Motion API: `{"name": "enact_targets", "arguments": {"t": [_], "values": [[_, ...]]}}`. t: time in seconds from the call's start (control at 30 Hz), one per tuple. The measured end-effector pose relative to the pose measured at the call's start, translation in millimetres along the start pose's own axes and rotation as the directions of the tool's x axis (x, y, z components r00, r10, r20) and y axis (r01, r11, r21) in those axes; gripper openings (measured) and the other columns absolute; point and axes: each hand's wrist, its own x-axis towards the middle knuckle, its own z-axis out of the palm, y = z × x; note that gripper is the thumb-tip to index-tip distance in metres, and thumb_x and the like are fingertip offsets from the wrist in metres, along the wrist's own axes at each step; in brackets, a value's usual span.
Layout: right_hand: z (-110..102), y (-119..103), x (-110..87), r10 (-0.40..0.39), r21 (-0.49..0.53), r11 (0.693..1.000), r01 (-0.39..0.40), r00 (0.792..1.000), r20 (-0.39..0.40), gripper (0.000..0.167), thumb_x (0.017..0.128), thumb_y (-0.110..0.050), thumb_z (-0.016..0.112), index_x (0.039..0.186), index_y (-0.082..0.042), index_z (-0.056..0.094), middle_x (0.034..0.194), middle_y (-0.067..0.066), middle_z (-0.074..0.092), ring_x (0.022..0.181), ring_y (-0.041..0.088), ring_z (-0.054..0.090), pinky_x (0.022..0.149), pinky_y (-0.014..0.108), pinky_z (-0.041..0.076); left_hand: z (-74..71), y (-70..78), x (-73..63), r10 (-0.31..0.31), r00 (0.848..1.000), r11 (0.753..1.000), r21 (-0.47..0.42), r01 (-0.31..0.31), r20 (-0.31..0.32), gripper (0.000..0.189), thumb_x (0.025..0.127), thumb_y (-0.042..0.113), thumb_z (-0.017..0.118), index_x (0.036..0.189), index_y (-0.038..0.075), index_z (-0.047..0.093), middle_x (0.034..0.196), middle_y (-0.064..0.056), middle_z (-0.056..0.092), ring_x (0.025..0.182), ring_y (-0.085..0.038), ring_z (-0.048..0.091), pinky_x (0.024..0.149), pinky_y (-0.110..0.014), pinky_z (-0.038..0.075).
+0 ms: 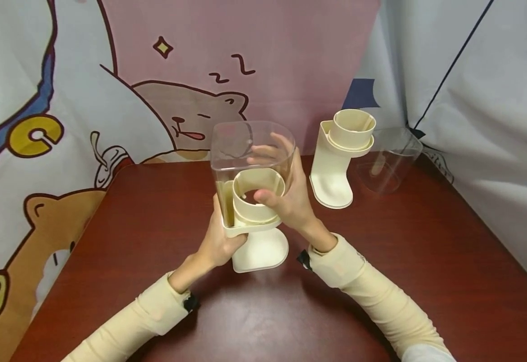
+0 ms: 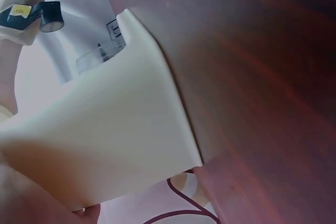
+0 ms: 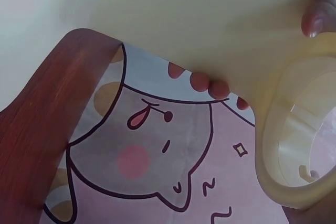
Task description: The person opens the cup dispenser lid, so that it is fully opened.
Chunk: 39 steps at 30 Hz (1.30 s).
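Note:
In the head view, a cream plastic dispenser stand (image 1: 260, 251) with a round collar (image 1: 258, 213) is held over the middle of the table. My left hand (image 1: 218, 241) grips its upright neck, thumb in front. The left hand's fingertips (image 3: 199, 81) curl round the stand's edge in the right wrist view. A clear plastic canister (image 1: 231, 163) with an open top overlaps the collar. My right hand (image 1: 292, 196) holds the canister's right side, thumb at the front near the collar, fingers visible through the clear wall. The left wrist view shows the stand's broad cream surface (image 2: 115, 135) close up.
A second cream stand (image 1: 333, 176) with a collar on top stands at the back right of the dark red table (image 1: 164, 216). Beside it is another clear canister (image 1: 390, 166). A printed cartoon cloth (image 1: 290, 55) hangs behind the table.

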Motion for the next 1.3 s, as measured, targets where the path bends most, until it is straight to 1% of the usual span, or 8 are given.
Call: {"name": "enact_targets", "arguments": {"t": [0.33,0.53,0.6,0.7,0.83,1.1,1.2,1.3], "values": [[19,-11,2.4,0.092,0.016,0.996,-0.092,0.995,0.039,0.112,0.071,-0.069,0.077,0.146,-0.001,0.03,0.13,0.026,0.056,0.113,0.02,0.064,0.1,0.041,0.051,-9.4,9.2,-10.2,0.06,0.99,0.994,0.103,-0.047,-0.128,0.092,0.06,0.018,0.055,0.145,-0.002,0.027,0.132,-0.019,0.053,0.115,-0.026,0.052,0.104,-0.029,0.039],[17,-25,4.4,0.146,0.031,0.989,-0.148,0.988,0.056,0.112,0.069,-0.07,0.077,0.146,-0.003,0.031,0.129,0.023,0.058,0.113,0.021,0.065,0.098,0.039,0.052,-5.1,19.2,-12.6,0.088,0.985,0.988,0.14,-0.067,-0.15,0.09,0.06,0.02,0.054,0.143,-0.005,0.029,0.129,-0.02,0.054,0.112,-0.027,0.054,0.102,-0.03,0.041],[15,-29,5.0,0.133,0.051,0.99,-0.135,0.99,0.039,0.111,0.069,-0.069,0.078,0.146,-0.004,0.033,0.128,0.019,0.06,0.111,0.021,0.066,0.097,0.038,0.053,-3.3,22.4,-10.4,0.078,0.988,0.988,0.144,-0.058,-0.136,0.09,0.061,0.021,0.055,0.143,-0.005,0.028,0.128,-0.02,0.055,0.111,-0.027,0.054,0.1,-0.031,0.042],[13,-29,3.9,0.068,0.063,0.996,-0.068,0.998,0.006,0.108,0.069,-0.068,0.078,0.144,-0.003,0.035,0.126,0.011,0.063,0.109,0.021,0.067,0.096,0.04,0.053,-2.9,26.3,-7.7,0.045,0.994,0.993,0.113,-0.033,-0.102,0.095,0.059,0.023,0.058,0.145,-0.002,0.027,0.126,-0.017,0.055,0.109,-0.026,0.055,0.097,-0.033,0.042],[10,-31,1.3,-0.016,0.032,0.999,0.017,0.999,-0.041,0.105,0.071,-0.068,0.077,0.142,-0.001,0.038,0.123,0.003,0.065,0.107,0.023,0.068,0.095,0.043,0.054,0.9,30.1,-5.1,0.02,0.998,0.999,0.047,-0.017,-0.065,0.097,0.059,0.022,0.06,0.146,0.0,0.025,0.124,-0.018,0.056,0.107,-0.026,0.056,0.095,-0.034,0.043],[4,-45,4.5,-0.104,-0.001,0.995,0.104,0.989,-0.108,0.108,0.07,-0.064,0.081,0.14,0.006,0.039,0.121,0.007,0.067,0.105,0.025,0.069,0.096,0.047,0.053,14.1,38.0,7.4,0.05,0.997,0.998,-0.04,-0.052,-0.055,0.089,0.061,0.022,0.059,0.14,-0.005,0.027,0.123,-0.022,0.054,0.108,-0.028,0.054,0.099,-0.034,0.04],[7,-51,2.7,-0.107,0.001,0.994,0.108,0.986,-0.128,0.109,0.069,-0.064,0.081,0.14,0.007,0.038,0.12,0.006,0.067,0.105,0.025,0.068,0.097,0.047,0.052,14.1,39.6,6.7,0.056,0.998,0.997,-0.051,-0.058,-0.035,0.088,0.062,0.021,0.059,0.139,-0.006,0.026,0.124,-0.023,0.053,0.11,-0.028,0.053,0.101,-0.033,0.039],[12,-56,4.2,-0.065,0.003,0.998,0.066,0.995,-0.071,0.113,0.069,-0.066,0.08,0.141,0.009,0.034,0.123,0.01,0.065,0.108,0.026,0.067,0.099,0.048,0.051,9.7,41.7,1.1,0.071,0.996,0.997,-0.037,-0.073,-0.044,0.083,0.062,0.017,0.057,0.136,-0.009,0.031,0.12,-0.024,0.054,0.109,-0.024,0.053,0.101,-0.032,0.04]]}}
